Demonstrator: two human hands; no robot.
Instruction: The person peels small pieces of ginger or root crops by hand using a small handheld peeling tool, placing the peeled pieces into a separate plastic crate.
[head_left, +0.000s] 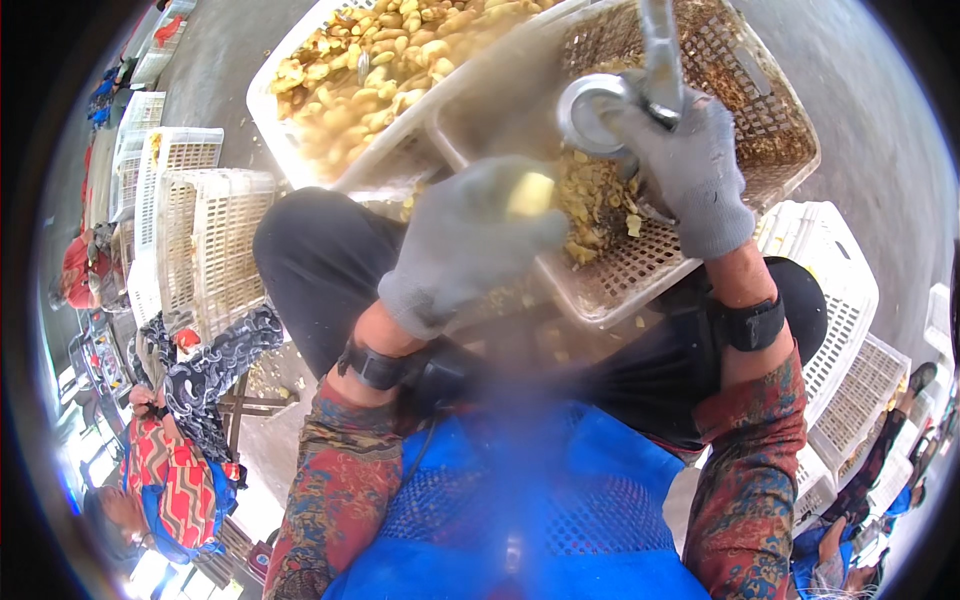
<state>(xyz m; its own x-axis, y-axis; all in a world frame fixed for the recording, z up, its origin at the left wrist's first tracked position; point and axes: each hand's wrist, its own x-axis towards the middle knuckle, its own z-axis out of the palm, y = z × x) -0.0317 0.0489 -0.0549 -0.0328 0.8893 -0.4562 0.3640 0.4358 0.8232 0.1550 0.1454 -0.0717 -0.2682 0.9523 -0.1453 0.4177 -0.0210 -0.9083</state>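
Observation:
My left hand (480, 236), in a grey knit glove and blurred, holds a pale yellow piece of ginger root (531, 195) between thumb and fingers. Up and to its right, my right hand (679, 161), gloved alike, has its fingers curled round a round, ring-like metal object (595, 114). A flat metal bar (660, 49) comes down from the top edge and meets that hand; how bar and ring join is hidden. Below the hands, yellow-brown peelings (600, 217) lie in a soiled plastic crate (611, 319). At the upper left, a white crate (262, 90) holds many ginger roots (397, 56).
Stacked white crates (229, 240) stand to the left, beside a seated person (176, 465) in patterned clothes. More crates (840, 300) are at the right by my knee. Other people sit along both outer edges. Scraps lie on the grey floor (266, 450).

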